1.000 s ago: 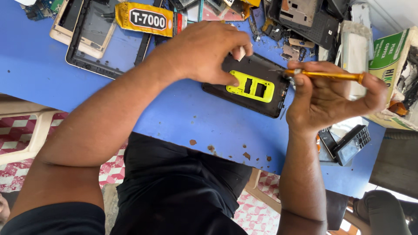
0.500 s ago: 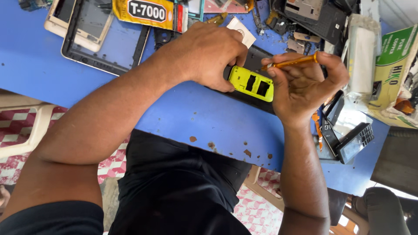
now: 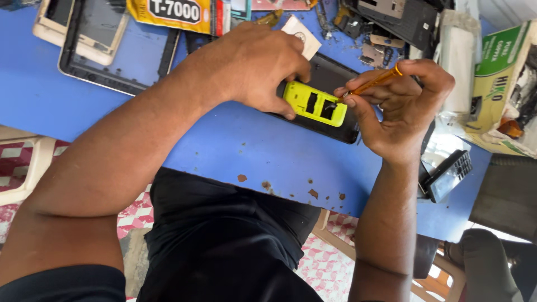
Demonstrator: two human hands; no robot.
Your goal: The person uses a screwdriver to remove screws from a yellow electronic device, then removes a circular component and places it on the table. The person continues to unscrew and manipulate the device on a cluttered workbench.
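The left hand presses down on a black phone lying on the blue table, its thumb and fingertips curled against the left end of a yellow plate fitted in the phone. The right hand pinches an orange screwdriver between thumb and fingers, the tip resting at the plate's right end. A tablet frame lies far left, a green box at the right, and a small keypad phone sits near the right wrist.
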